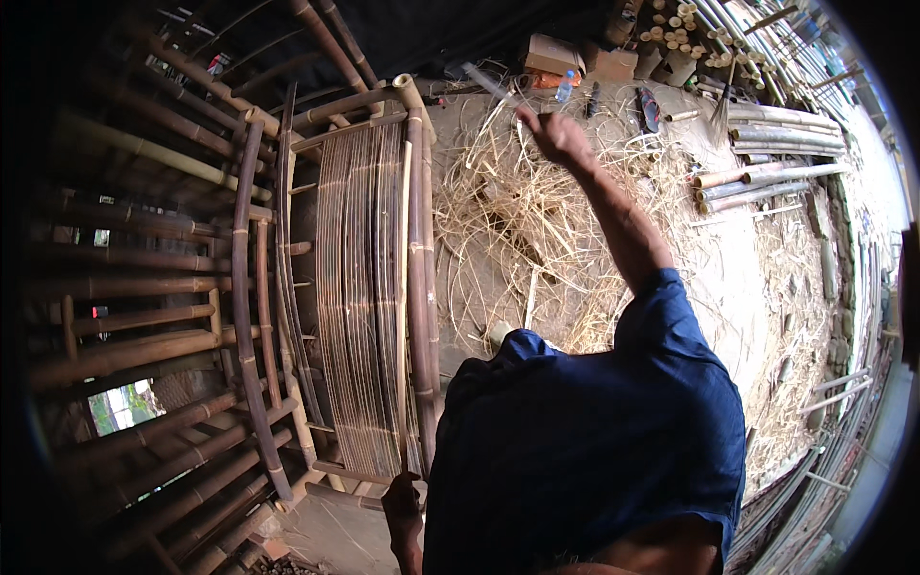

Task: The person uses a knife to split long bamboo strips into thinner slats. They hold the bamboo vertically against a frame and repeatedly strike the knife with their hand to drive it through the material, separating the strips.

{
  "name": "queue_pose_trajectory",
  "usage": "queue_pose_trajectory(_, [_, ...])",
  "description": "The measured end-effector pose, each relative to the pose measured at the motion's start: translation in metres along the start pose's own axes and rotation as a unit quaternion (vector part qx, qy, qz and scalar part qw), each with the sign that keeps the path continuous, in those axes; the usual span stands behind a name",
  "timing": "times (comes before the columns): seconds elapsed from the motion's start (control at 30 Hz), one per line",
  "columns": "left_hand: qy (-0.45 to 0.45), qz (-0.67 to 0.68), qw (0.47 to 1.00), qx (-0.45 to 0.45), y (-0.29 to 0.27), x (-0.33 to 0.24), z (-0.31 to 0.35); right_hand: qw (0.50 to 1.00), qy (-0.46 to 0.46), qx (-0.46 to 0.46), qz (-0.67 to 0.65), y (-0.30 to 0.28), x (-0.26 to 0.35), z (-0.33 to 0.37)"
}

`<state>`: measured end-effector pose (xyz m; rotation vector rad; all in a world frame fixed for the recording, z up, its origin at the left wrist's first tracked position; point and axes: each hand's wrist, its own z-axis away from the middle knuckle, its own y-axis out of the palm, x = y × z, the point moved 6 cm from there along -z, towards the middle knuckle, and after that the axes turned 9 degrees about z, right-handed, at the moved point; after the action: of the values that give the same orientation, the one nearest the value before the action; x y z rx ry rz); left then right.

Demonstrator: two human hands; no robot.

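A long bamboo bench [422, 268] stands at my left, its seat of thin split bamboo slats [359, 287] laid side by side. My left hand [402, 503] is closed at the bench's near end, on the end of a narrow bamboo slat [413, 450] by the right edge of the seat; shadow partly hides the fingers. My right arm reaches forward over the floor. In its closed fist, my right hand [559, 139] grips a knife with a long pale blade [489, 84], pointing up and left, slightly blurred.
Bamboo shavings [522, 211] litter the floor before me. Bamboo poles [781, 139] lie stacked at the right. Further back are a cardboard box [556, 55], a plastic bottle [564, 86] and a sandal [649, 110]. More bamboo frames [144, 287] crowd the left side.
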<state>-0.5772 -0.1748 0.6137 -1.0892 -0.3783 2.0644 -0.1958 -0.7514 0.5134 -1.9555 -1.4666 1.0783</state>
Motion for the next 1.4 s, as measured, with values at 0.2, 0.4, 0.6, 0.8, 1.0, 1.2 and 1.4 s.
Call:
queue_pose_trajectory(0.2, [0.005,0.033,0.999,-0.006,0.017,0.032,-0.005,0.898,-0.023,0.348,-0.268,-0.054,0.109,0.024])
queue_pose_trajectory(0.4, [0.009,0.038,0.999,-0.011,0.015,0.031,-0.014,0.894,0.013,0.339,-0.292,-0.021,0.091,0.026])
queue_pose_trajectory(0.6, [0.001,0.052,0.998,-0.035,0.010,0.038,-0.004,0.971,0.154,0.179,0.033,0.066,-0.048,0.022])
queue_pose_trajectory(0.8, [0.167,-0.061,0.941,-0.288,-0.048,0.022,0.027,0.773,0.361,0.275,-0.443,0.036,-0.075,0.006])
queue_pose_trajectory(1.0, [0.190,0.018,0.818,-0.543,-0.195,-0.109,0.042,0.621,0.211,0.374,-0.656,0.087,0.119,0.161])
queue_pose_trajectory(1.2, [0.371,0.260,0.634,-0.627,-0.284,-0.121,0.113,0.353,0.345,0.533,-0.687,-0.064,0.278,0.206])
queue_pose_trajectory(1.4, [0.337,0.392,0.566,-0.643,-0.236,-0.002,0.028,0.331,0.324,0.478,-0.746,-0.080,0.346,0.110])
